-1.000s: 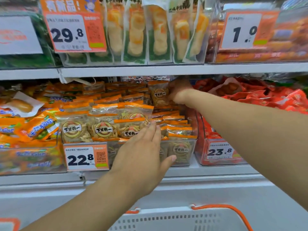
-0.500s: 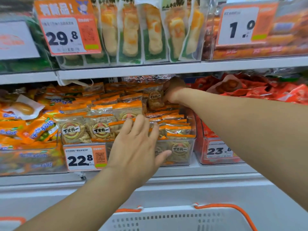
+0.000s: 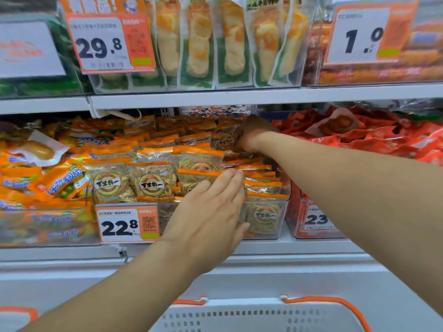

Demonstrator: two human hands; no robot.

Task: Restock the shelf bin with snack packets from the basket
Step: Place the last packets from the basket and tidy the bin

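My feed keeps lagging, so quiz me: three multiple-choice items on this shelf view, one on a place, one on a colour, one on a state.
1. Where is the right hand?
A. in the basket
B. at the back of the clear bin, on a snack packet
C. on the top shelf

2. What colour are the basket handles?
A. orange
B. blue
C. black

3. How is the left hand?
A. clenched in a fist
B. gripping the 22.8 price tag
C. flat, fingers straight, at the bin's front packets

Answers: 1 B, its arm reaches deep over the clear bin to an upright snack packet. 2 A, orange loops show at the rim. 3 C, straight fingers lie against the packets.
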